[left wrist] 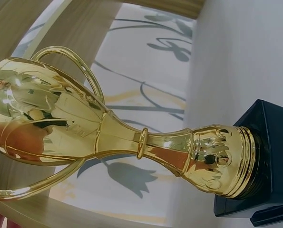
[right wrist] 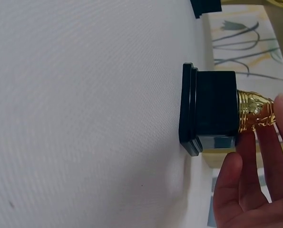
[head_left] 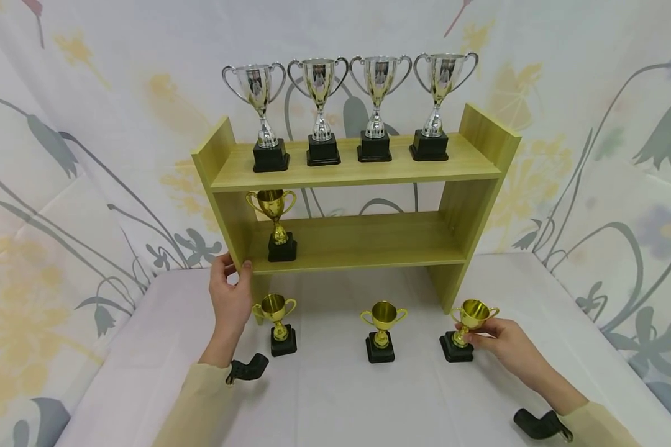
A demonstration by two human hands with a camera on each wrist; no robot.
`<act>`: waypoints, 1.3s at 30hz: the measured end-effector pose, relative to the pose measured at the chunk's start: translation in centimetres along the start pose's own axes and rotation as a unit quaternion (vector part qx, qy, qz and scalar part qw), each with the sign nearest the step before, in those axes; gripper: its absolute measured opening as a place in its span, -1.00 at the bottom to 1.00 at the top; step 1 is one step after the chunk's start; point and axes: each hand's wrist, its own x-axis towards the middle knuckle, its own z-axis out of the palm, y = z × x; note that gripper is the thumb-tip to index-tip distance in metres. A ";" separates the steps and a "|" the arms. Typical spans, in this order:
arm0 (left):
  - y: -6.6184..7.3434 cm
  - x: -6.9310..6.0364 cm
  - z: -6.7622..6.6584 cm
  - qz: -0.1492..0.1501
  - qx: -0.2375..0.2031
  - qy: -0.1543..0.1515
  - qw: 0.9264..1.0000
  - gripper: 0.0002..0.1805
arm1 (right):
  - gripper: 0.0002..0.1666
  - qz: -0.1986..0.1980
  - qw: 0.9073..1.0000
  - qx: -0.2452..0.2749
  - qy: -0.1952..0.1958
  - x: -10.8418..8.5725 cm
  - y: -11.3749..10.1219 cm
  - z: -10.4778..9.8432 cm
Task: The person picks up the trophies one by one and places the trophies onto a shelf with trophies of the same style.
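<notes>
At the right, my right hand (head_left: 506,344) pinches the stem of a small gold trophy (head_left: 473,315) with a black base. In the right wrist view its base (right wrist: 212,109) is at the tabletop, with thumb and fingers around the gold stem. My left hand (head_left: 231,295) grips the left side panel of a two-tier wooden shelf (head_left: 358,239), thumb at the front edge. Beside that hand a gold trophy (head_left: 278,323) stands on the table, looming large in the left wrist view. Another gold trophy (head_left: 381,332) stands mid-table.
Several silver trophies (head_left: 375,99) line the top board. One gold trophy (head_left: 279,226) stands at the left end of the lower board. A white cloth (head_left: 335,397) covers the table, and a flower-printed curtain (head_left: 117,124) hangs behind. Black wrist mounts (head_left: 248,367) are strapped to both sleeves.
</notes>
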 end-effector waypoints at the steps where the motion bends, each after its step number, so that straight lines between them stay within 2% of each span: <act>1: -0.2 0.0 0.0 0.000 -0.002 -0.002 1.000 -0.67 | -0.58 0.001 1.000 0.000 0.000 0.0 0.0 0.0; 6: -0.6 -0.1 -0.1 0.000 -0.004 -0.005 1.000 -0.66 | -0.57 0.001 1.000 0.001 -0.001 -0.1 0.0 0.2; 14: -0.5 -0.2 -0.1 0.008 0.004 -0.003 1.000 -0.66 | -0.55 -0.007 1.000 0.013 -0.004 -0.1 0.1 0.3; 39: -0.4 0.0 0.2 0.005 0.000 -0.003 1.000 -0.66 | -0.61 -0.019 0.999 0.022 0.017 -0.2 -0.2 0.2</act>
